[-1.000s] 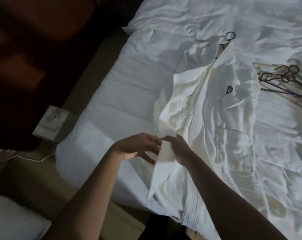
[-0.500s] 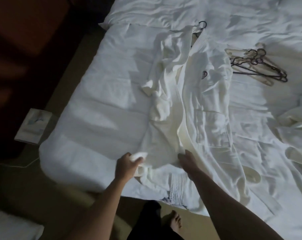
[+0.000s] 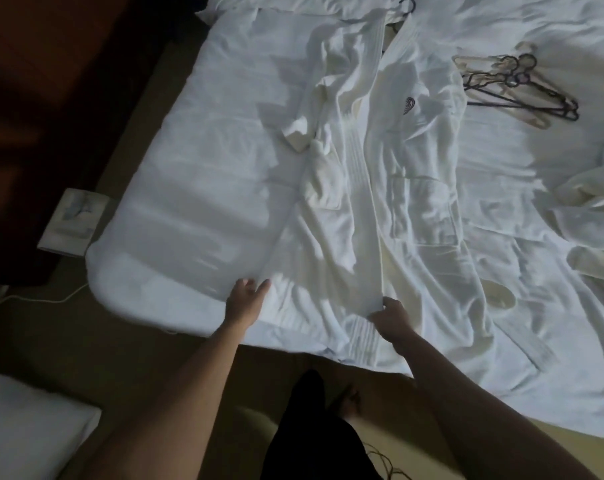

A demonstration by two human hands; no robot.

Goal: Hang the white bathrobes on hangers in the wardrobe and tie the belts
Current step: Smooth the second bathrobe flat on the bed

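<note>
Left hand point(image 3: 245, 301): your fingers lie straight, pressing the bathrobe's hem at the bed point(image 3: 189, 174) edge.
Bathrobe point(image 3: 390, 188): spread flat on the bed.
Right hand point(image 3: 392, 318): your fingers pinch the front edge.
Hangers point(image 3: 515, 84): piled far right.

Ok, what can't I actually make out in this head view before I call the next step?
- Hanger in the bathrobe: only the hook shows; collar covers the rest.
- Belt: lost among white folds.
- Right hand grip: fingertips buried in the front edge.
- Left hand: fingers' far side hidden by hem.
- Second bathrobe: cut off by right edge.
- Wardrobe: out of frame.
</note>
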